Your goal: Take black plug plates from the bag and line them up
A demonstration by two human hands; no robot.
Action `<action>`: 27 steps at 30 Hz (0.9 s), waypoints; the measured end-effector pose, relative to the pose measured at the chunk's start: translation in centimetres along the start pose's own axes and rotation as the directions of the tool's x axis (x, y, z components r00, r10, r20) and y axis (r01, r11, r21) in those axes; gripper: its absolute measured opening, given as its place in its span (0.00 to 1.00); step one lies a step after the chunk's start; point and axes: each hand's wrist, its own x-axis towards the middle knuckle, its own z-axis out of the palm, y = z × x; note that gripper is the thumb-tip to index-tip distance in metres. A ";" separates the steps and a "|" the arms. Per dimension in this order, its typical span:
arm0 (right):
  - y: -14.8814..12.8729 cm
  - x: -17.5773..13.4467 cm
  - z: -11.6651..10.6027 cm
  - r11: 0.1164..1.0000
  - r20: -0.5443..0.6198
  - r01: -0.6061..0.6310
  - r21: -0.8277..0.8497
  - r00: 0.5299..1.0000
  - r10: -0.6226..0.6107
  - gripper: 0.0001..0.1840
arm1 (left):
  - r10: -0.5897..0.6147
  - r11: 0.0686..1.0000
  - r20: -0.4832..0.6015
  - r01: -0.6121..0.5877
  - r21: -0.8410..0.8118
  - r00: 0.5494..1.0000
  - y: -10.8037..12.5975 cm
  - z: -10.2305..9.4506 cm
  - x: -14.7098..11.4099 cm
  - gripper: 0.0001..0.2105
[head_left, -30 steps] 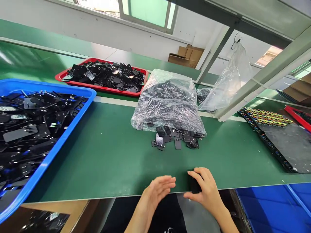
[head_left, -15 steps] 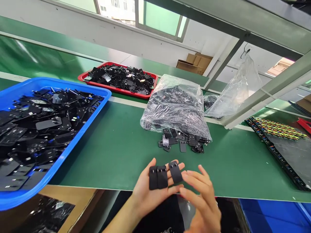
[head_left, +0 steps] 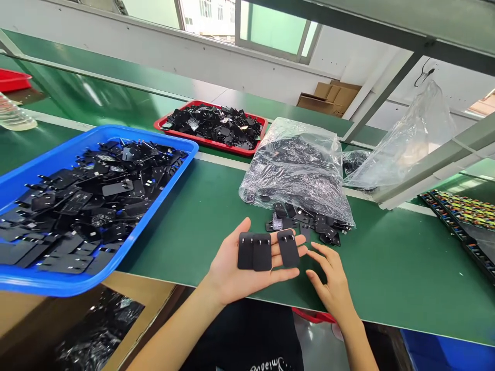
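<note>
My left hand (head_left: 230,281) is palm up over the front edge of the table, fingers spread. It carries three black plastic plug plates with small metal prongs: two (head_left: 254,252) overlap on the palm, and one (head_left: 288,249) rests apart across the fingers. My right hand (head_left: 334,283) is just to the right, fingers apart and slightly curled, with nothing visible in it. Its fingertips are close to those of my left hand. Beyond both hands, similar loose black pieces (head_left: 320,225) lie in front of a clear plastic bag (head_left: 297,172) full of dark parts.
A blue tray (head_left: 141,225) heaped with black pieces stands left, overhanging the table edge. A red tray (head_left: 212,143) of similar pieces is farther back. To the right are a slanted metal post (head_left: 413,178), a hanging clear bag (head_left: 417,139) and a rack of colourful parts (head_left: 472,211).
The camera view has swung left, so the trays and bag appear farther right. My left hand is higher in view with the plates. My right hand has drawn back from the single plate.
</note>
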 end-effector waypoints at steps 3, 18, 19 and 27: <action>0.0 0.0 0.2 0.999 0.025 0.018 -0.034 1.000 -0.017 0.16 | 0.010 1.000 0.006 -0.010 -0.027 1.000 -0.4 0.2 0.3 0.35; -8.0 4.9 -1.9 0.955 0.164 0.265 0.132 0.944 -0.285 0.37 | -0.078 0.997 -0.204 0.072 -0.040 0.976 -2.4 -1.7 1.2 0.16; -7.9 5.1 -1.9 0.955 0.171 0.264 0.136 0.943 -0.285 0.35 | -0.082 0.997 -0.209 0.078 -0.028 0.974 -2.4 -1.7 1.1 0.16; -6.8 5.4 -2.8 0.953 0.142 0.229 0.198 0.955 -0.259 0.35 | -0.075 0.995 -0.146 0.083 0.050 0.986 -1.5 -1.9 1.0 0.21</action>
